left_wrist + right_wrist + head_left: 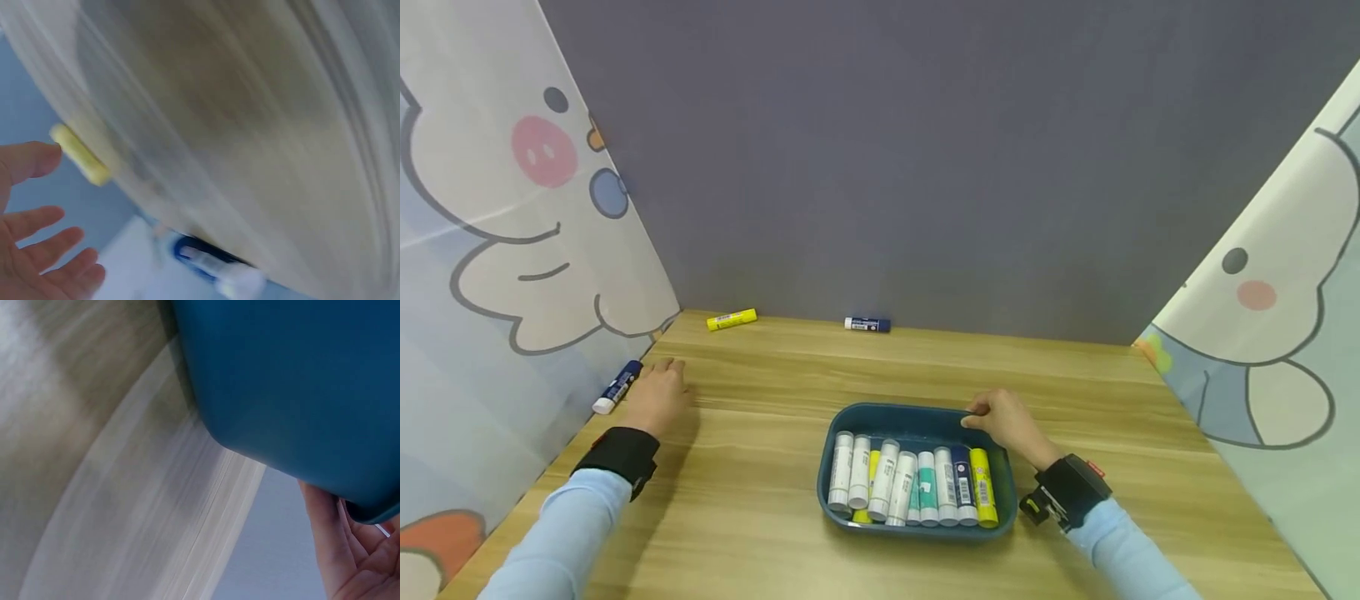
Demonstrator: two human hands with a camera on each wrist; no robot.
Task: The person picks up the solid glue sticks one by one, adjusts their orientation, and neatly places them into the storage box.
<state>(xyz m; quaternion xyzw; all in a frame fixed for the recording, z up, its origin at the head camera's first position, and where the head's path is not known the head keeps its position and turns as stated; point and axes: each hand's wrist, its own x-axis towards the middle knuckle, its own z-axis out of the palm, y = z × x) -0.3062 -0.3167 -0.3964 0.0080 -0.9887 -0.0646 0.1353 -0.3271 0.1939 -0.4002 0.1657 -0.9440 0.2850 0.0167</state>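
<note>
My left hand [658,398] hovers over the left side of the table with its fingers apart and nothing held. Beside it a dark blue glue stick with a white end [617,387] lies by the left wall panel. That glue stick [219,265] shows blurred in the left wrist view, beyond the fingers [53,250]. With thumb and fingers, my right hand [1009,423] grips the far right rim of a dark teal plastic bin [917,414]. White, teal, navy and yellow glue sticks [883,483] lie side by side in the bin. The right wrist view shows the bin's outer wall [287,394].
A yellow glue stick [732,320] lies at the back left of the wooden table [737,483]. Another dark blue glue stick [867,325] is at the back edge, before a grey panel [925,167]. Cartoon-printed panels [512,275] stand on both sides.
</note>
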